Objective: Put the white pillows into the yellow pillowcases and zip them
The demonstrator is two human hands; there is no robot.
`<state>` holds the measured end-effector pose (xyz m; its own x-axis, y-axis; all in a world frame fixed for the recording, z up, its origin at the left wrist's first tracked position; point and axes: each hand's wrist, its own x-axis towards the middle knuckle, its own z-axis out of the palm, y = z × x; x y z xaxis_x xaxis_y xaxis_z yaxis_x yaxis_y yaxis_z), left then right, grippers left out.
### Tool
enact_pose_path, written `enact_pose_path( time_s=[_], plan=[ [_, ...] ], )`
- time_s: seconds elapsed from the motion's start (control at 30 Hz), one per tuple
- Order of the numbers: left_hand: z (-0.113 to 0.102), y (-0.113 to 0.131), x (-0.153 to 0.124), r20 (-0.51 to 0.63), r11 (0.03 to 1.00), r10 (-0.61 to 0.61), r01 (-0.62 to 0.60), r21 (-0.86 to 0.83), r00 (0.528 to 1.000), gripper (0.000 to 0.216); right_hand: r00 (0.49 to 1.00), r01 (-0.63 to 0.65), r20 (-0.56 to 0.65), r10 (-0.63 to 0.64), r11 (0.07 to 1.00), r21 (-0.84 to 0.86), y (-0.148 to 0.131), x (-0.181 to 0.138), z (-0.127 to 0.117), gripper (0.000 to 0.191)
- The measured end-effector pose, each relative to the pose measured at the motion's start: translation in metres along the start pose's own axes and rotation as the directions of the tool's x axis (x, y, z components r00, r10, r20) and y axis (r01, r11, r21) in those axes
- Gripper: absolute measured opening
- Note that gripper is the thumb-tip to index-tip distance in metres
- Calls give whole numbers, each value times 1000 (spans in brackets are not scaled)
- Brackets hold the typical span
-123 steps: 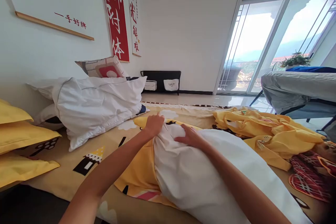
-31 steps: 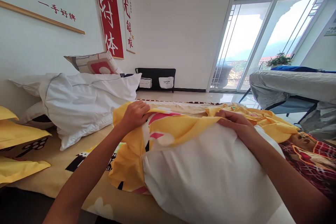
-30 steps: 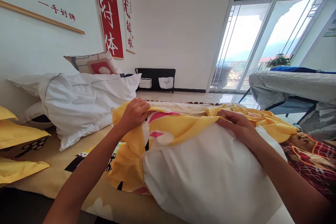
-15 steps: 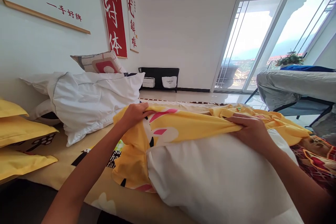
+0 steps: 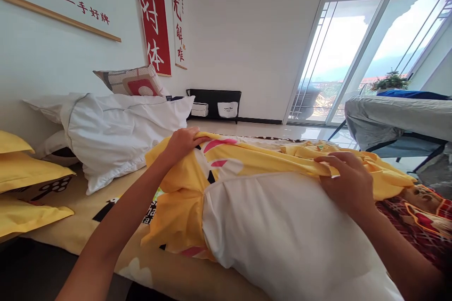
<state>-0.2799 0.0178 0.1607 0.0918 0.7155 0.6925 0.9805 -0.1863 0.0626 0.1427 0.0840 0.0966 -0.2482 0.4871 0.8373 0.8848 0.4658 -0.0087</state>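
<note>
A yellow pillowcase [image 5: 176, 221] with pink and white print is drawn partway over a white pillow [image 5: 282, 225] lying in front of me. My left hand [image 5: 183, 142] is closed on the case's upper edge near its far left end. Farther right, my right hand [image 5: 344, 178] pinches the hem of the same case between thumb and fingers. The case stretches taut between both hands along the pillow's far side. The pillow's right part is bare. The fingertips of my left hand are partly hidden by the cloth.
White pillows [image 5: 120, 131] and a patterned cushion [image 5: 130, 81] lie against the left wall. Yellow pillows [image 5: 35, 171] are stacked at left on the beige bedspread [image 5: 84, 218]. More yellow cloth [image 5: 384, 171] and a red patterned fabric [image 5: 406, 216] lie at right. A covered table [image 5: 395, 110] stands beyond.
The pillowcase edge has been pulled slightly to the right by my right hand, whose fingers have loosened somewhat. My left hand has risen a little in the view.
</note>
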Motion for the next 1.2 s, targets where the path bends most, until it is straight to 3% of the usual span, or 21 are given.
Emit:
enact_pose_path(
  time_s=[0.03,0.1,0.23,0.3,0.4,0.5,0.57,0.67,0.73,0.83,0.9,1.0,1.2],
  plan=[
    [-1,-2,3,-5,1000,-12,12,-1,1000,49,993,28,-116,-31,999,-34,-3,-2,-3,22],
    [-1,-9,9,-20,999,-29,29,13,999,49,975,117,-181,-129,990,-77,-9,-6,-5,27],
    [19,-28,18,4,992,-84,84,96,996,50,947,319,32,-318,948,-8,-20,-13,18,38],
    [46,-32,9,28,985,-134,130,113,991,51,942,277,178,-284,959,64,-24,-23,42,38],
    [98,-28,-29,146,989,-144,139,41,979,53,912,125,376,-165,984,129,-27,-44,79,46],
    [137,-18,-82,456,993,20,34,-110,890,55,843,3,532,-74,991,132,-27,-65,97,55],
    [147,-15,-111,521,988,93,-16,-150,849,57,796,-33,602,-65,988,151,-32,-76,92,54],
    [144,-13,-132,444,991,42,20,-134,895,49,810,-8,571,-133,971,237,-60,-92,62,48],
    [136,-10,-135,368,990,3,49,-132,930,41,833,134,477,-281,938,319,-94,-107,41,51],
    [124,-4,-136,262,984,57,-9,-179,963,30,785,380,373,-495,860,341,-141,-132,33,67],
    [117,-3,-139,250,967,186,-132,-219,950,21,772,444,359,-525,849,285,-155,-141,44,74],
    [105,-7,-146,319,932,342,-277,-233,884,19,757,476,362,-544,838,265,-147,-132,66,72],
    [93,-19,-133,461,938,344,-326,-121,818,22,685,414,451,-572,815,405,-126,-62,80,59]
  ],
)
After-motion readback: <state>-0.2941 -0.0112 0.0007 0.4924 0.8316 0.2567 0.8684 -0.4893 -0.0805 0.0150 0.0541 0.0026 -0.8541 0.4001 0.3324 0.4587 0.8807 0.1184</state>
